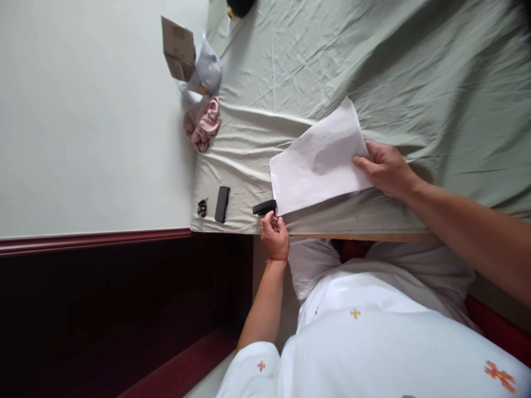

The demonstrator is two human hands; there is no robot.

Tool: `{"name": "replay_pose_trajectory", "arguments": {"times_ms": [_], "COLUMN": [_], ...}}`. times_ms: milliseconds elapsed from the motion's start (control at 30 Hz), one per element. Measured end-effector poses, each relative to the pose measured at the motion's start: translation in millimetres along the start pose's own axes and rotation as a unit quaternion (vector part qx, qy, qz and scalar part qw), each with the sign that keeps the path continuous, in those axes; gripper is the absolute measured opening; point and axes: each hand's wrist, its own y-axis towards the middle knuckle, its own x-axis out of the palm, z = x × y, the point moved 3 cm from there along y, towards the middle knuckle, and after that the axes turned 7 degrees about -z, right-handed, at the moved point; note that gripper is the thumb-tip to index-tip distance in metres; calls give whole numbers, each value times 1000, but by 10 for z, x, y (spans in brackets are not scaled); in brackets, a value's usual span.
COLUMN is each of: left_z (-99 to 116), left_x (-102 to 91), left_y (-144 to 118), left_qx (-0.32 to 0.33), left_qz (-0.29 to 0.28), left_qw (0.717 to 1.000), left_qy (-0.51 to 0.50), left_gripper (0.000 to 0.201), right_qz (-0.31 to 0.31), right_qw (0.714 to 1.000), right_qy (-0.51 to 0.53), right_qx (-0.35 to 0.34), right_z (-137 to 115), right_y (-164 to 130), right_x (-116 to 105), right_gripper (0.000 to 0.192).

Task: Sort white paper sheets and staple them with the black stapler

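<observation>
– Your left grip [274, 236]?
– At the black stapler [263, 208], by the table's [244, 177] near edge; closure cannot be told.
– Your right grip [388, 166]?
– Clamped on the white paper [317, 160], its corner at the stapler. Cardboard box [178, 48] beyond: any print illegible.

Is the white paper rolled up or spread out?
Spread out: the white paper shows one broad face between the black stapler and the right hand. Whether it's folded underneath, I cannot tell.

Box [173, 41] stands beside clear bag [209, 69]; pink cloth [206, 124] lies near; keys [202, 208] lie beside black oblong [222, 204].
</observation>
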Motion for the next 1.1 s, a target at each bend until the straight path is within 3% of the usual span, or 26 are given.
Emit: {"name": "replay_pose_trajectory", "arguments": {"times_ms": [167, 333, 500, 667, 767, 900, 1100], "left_z": [-43, -6, 128, 178, 174, 227, 166], "left_x": [-43, -78, -182, -326, -363, -364, -423], "left_y": [-166, -140, 5, 108, 140, 166, 188], "left_qx": [-69, -96, -69, -64, -92, -75, -54], "left_qz": [20, -1, -7, 11, -9, -44, -3], "left_qw": [996, 987, 967, 973, 969, 938, 937], "left_qy": [-48, -130, -243, -220, -229, -336, -346], "left_gripper": [20, 29, 57, 80, 76, 58, 59], "right_qz": [57, 85, 36, -39, -96, -179, -123], "right_qw": [998, 974, 958, 953, 947, 945, 955], "right_qy": [27, 208, 281, 299, 305, 274, 271], "right_qx": [-8, -33, -31, -26, -11, 7, -16], "right_z": [-57, -118, -155, -204, -217, -221, -244], "right_y": [-8, 16, 28, -2, -26, -57, -50], "right_x": [-68, -88, -130, -195, -192, -155, -244], "right_gripper": [12, 12, 26, 38, 38, 35, 30]}}
